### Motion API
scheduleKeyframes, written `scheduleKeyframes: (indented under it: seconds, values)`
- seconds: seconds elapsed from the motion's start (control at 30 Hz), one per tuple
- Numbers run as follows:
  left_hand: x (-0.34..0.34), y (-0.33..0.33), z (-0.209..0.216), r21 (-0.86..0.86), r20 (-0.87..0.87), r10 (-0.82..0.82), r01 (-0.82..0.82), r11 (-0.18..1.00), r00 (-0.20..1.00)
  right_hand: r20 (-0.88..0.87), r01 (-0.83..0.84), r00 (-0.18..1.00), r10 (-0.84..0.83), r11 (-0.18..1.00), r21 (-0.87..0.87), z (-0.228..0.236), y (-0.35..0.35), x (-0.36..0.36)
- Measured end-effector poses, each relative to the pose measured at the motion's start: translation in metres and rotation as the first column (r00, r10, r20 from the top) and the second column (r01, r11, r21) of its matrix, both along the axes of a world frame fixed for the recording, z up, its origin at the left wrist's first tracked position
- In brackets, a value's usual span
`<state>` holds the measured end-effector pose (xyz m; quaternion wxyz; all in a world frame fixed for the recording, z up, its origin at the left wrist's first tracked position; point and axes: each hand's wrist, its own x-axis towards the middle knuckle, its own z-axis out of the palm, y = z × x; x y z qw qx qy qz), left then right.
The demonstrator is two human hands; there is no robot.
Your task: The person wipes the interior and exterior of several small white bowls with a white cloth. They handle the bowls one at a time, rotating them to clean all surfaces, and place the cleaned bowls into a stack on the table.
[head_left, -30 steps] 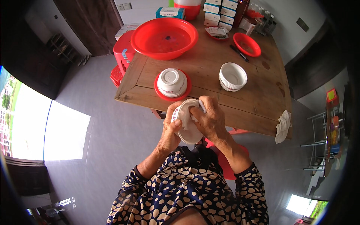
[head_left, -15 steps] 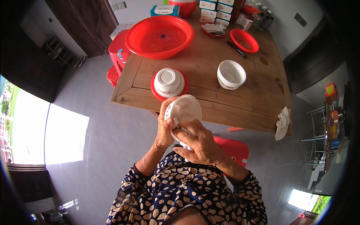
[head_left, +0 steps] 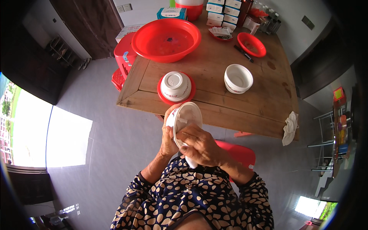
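Observation:
My left hand [head_left: 167, 138] is closed round the outside of a white bowl [head_left: 190, 114], which is tipped on its side with its opening turned right. My right hand [head_left: 202, 146] has its fingers at the bowl's lower rim, partly inside it. A crumpled white cloth [head_left: 191, 162] hangs out beneath those fingers; the rest of it is hidden in the hand. Just beyond, upside-down white bowls [head_left: 175, 85] sit on a red plate [head_left: 193, 94] near the table edge. To the right stands an upright stack of white bowls [head_left: 238, 78].
The wooden table [head_left: 207, 92] carries a large red basin [head_left: 166, 40], a small red basin [head_left: 251, 44], a black pen-like object [head_left: 243, 53] and stacked tissue packs [head_left: 223, 13]. Another white cloth [head_left: 290, 128] drapes over its right corner. A red stool [head_left: 237, 155] stands below the near edge.
The bowl has turned more onto its side and shifted slightly left and down. My right fingers have moved along its lower rim, and more cloth hangs below them.

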<state>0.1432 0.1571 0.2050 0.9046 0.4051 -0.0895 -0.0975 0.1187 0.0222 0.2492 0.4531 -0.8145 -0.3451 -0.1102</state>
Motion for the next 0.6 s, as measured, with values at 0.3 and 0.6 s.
scheduleKeyframes:
  seconds: [0.3, 0.6]
  values:
    - [-0.001, 0.004, -0.006, -0.074, -0.199, -0.198, 0.187, 0.980, 0.960, 0.396, 0.247, 0.918, -0.033, 0.828, -0.504, 0.009, -0.020, 0.023]
    - [0.006, 0.005, 0.002, -0.090, -0.183, -0.150, 0.135, 0.987, 0.972, 0.427, 0.390, 0.878, -0.218, 0.843, -0.370, 0.000, -0.003, 0.028]
